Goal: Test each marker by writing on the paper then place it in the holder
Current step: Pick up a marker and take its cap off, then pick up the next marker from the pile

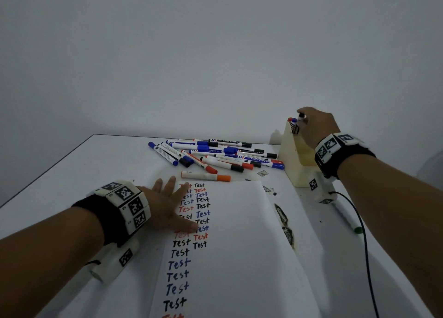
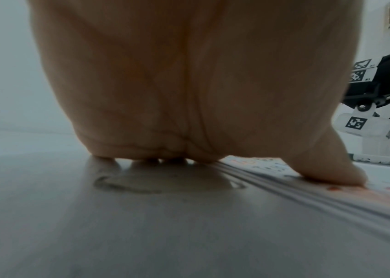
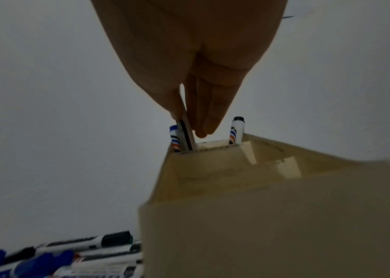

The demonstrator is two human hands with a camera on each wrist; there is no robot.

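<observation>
1. Placing step in hand: right hand (image 1: 316, 128), at the right of the head view, pinching a marker (image 1: 299, 122) upright by its top end and lowering it into the back slot of the holder (image 1: 296, 166).
2. In the right wrist view, that marker (image 3: 185, 134) already partly below the rim of the holder (image 3: 260, 216), squeezed in just beside a blue-ended marker (image 3: 174, 138); another, black-ended marker (image 3: 237, 130) standing at the far corner of the same slot.
3. Left hand (image 1: 167, 207), lower left of the head view, spread flat with straight fingers, pressing down the left edge of the paper (image 1: 239, 245) and grasping nothing; thumb on the sheet in the left wrist view (image 2: 336, 169), palm on the bench (image 2: 94, 216).
4. Paper already filled with two columns of "Test" in black, blue and red.
5. Many markers left: a pile (image 1: 215, 154) at mid-frame on the bench (image 1: 96, 164), plus a lone orange-capped one (image 1: 206, 175) just above the top of the paper.
6. Probably a further marker (image 1: 347, 218) under the right forearm, green-ended; view too poor to be sure.
7. Next, by judgement: let go once seated, then reach left to the pile for an untested marker, uncap, write in the free space at the right of the sheet.
</observation>
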